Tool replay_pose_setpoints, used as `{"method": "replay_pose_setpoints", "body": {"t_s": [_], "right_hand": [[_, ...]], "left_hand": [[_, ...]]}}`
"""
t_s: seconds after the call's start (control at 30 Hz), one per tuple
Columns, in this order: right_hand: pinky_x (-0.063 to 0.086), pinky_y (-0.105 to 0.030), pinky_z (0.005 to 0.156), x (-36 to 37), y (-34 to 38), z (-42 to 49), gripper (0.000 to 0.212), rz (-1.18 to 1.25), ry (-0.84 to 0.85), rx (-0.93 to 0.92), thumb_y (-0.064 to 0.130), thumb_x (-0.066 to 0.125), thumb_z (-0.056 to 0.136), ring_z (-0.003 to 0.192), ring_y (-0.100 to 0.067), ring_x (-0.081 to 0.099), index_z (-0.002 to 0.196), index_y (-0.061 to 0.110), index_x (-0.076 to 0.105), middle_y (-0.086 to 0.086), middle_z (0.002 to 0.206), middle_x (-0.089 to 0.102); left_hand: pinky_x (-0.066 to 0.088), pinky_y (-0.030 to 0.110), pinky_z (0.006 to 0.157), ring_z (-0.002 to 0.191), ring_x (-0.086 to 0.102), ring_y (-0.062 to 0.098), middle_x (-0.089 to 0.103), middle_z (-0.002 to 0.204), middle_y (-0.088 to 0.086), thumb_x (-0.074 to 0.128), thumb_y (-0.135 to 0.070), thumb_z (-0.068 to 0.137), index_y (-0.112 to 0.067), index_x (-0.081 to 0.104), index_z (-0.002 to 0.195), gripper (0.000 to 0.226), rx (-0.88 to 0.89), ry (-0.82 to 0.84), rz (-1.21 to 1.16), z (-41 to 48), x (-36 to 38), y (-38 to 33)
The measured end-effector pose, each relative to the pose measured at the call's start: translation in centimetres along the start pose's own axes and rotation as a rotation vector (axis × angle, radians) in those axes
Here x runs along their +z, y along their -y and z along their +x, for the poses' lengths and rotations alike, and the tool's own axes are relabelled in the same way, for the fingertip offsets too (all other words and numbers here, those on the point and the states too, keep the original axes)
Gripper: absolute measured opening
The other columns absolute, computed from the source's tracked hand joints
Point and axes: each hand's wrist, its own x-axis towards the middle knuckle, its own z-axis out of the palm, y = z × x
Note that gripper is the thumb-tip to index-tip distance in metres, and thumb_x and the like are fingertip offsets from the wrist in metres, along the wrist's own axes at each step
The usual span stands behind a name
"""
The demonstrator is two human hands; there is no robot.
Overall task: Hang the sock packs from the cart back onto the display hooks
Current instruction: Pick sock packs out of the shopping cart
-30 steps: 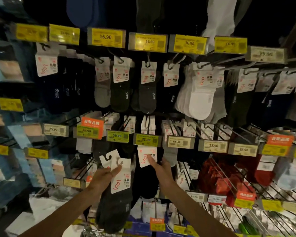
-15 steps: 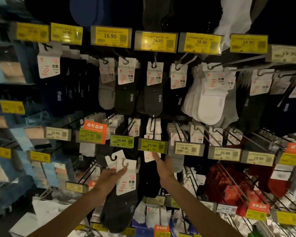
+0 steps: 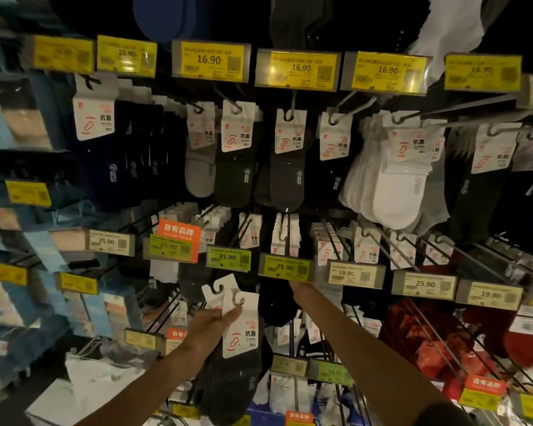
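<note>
My left hand (image 3: 211, 325) grips dark grey sock packs (image 3: 234, 385) by their two white hook cards (image 3: 243, 330), low and centre in front of the display. My right hand (image 3: 303, 290) reaches up under the green 25.90 price tag (image 3: 285, 266), and that tag hides its fingers. Above the tag, white-carded sock packs (image 3: 285, 232) hang in a row on a display hook. I cannot see whether a pack is between the right fingers.
Yellow 16.90 tags (image 3: 210, 59) top a row of hanging grey, black and white socks (image 3: 394, 186). Long wire hooks (image 3: 474, 262) jut out at the right over red sock packs (image 3: 428, 333). Blue boxed goods (image 3: 10, 235) fill the left shelves.
My right hand has risen with the white-carded pack until its fingers went behind the 25.90 tag. The left hand kept its packs and the view shifted slightly upward.
</note>
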Motion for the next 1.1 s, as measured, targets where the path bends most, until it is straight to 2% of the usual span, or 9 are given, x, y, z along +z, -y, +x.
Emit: {"method": "replay_pose_setpoints", "body": {"t_s": [0.13,0.2,0.3,0.4,0.53,0.67,0.87,1.0,1.1], "right_hand": [[0.043,-0.031,0.082,0.0,0.6,-0.8,0.028,-0.259,-0.087,-0.212,0.015,0.032,0.107,0.099,-0.028,0.053,0.112,-0.004,0.052,-0.017,0.108,0.052],[0.041,-0.022,0.069,-0.1,0.6,-1.4,0.017,-0.176,-0.188,-0.165,0.015,0.036,0.106,0.088,-0.023,0.049,0.096,0.019,0.050,-0.005,0.093,0.048],[0.039,-0.035,0.104,-0.9,-1.1,-2.5,0.041,-0.460,-0.263,-0.319,0.021,0.059,0.096,0.127,-0.033,0.042,0.134,0.014,0.045,-0.011,0.139,0.046],[0.036,-0.047,0.108,-1.1,-3.6,-5.1,0.053,-0.283,-0.349,-0.508,0.021,0.068,0.091,0.131,-0.038,0.035,0.134,0.001,0.045,-0.023,0.141,0.038],[0.048,-0.019,0.077,-1.6,-6.2,-10.1,0.005,-0.050,-0.048,-0.622,0.007,0.065,0.092,0.089,-0.016,0.060,0.091,0.012,0.063,-0.004,0.091,0.063],[0.044,-0.016,0.065,-1.1,-6.1,-13.7,0.015,-0.161,0.307,-0.547,0.021,0.065,0.094,0.067,0.003,0.059,0.080,0.016,0.063,0.010,0.070,0.063],[0.055,-0.017,0.071,-0.2,-6.1,-15.8,0.036,-0.191,0.480,-0.451,0.014,0.079,0.082,0.086,0.000,0.070,0.107,0.005,0.056,0.012,0.087,0.074],[0.058,-0.037,0.086,1.3,-7.1,-16.8,0.042,-0.205,0.380,-0.450,0.011,0.081,0.079,0.095,-0.014,0.069,0.109,0.005,0.052,-0.005,0.103,0.067],[0.051,-0.038,0.094,2.6,-8.0,-17.5,0.044,-0.344,0.217,-0.567,0.018,0.083,0.076,0.106,-0.019,0.056,0.104,0.014,0.050,-0.008,0.113,0.048]], "left_hand": [[0.056,0.021,0.060,0.076,0.075,0.015,0.078,0.095,0.009,0.071,-0.015,0.091,-0.005,0.077,0.097,0.012,-0.005,0.001,-0.020,0.0,-0.1,-0.1],[0.057,0.023,0.063,0.078,0.075,0.018,0.078,0.094,0.010,0.071,-0.015,0.091,-0.006,0.077,0.095,0.011,-0.009,0.005,-0.030,-0.1,-0.3,-0.2],[0.054,0.018,0.054,0.071,0.075,0.013,0.078,0.086,0.004,0.071,-0.016,0.091,-0.007,0.077,0.093,0.011,-0.023,0.027,-0.053,-0.6,-0.5,-0.2],[0.052,0.015,0.051,0.068,0.075,0.010,0.078,0.081,0.001,0.071,-0.016,0.091,-0.007,0.077,0.093,0.012,-0.032,0.034,-0.072,-1.3,-0.7,-0.5],[0.052,0.014,0.057,0.075,0.075,0.008,0.079,0.091,0.002,0.074,-0.022,0.089,-0.010,0.079,0.091,0.014,-0.047,0.062,-0.096,-2.2,-1.4,-0.7],[0.052,0.019,0.063,0.080,0.076,0.014,0.079,0.091,0.005,0.076,-0.028,0.086,-0.009,0.079,0.093,0.020,-0.060,0.079,-0.100,-3.3,-2.1,-0.6],[0.058,0.031,0.074,0.088,0.075,0.024,0.078,0.094,0.009,0.076,-0.029,0.087,-0.009,0.079,0.098,0.023,-0.045,0.104,-0.094,-4.9,-3.1,-0.7],[0.055,0.021,0.057,0.075,0.076,0.016,0.079,0.089,0.006,0.073,-0.024,0.089,-0.008,0.078,0.096,0.018,0.001,0.094,-0.081,-5.8,-3.6,-0.2],[0.059,0.026,0.063,0.076,0.075,0.018,0.079,0.089,0.006,0.070,-0.018,0.092,-0.007,0.078,0.091,0.013,0.040,0.067,-0.075,-6.2,-4.1,0.3]]}}
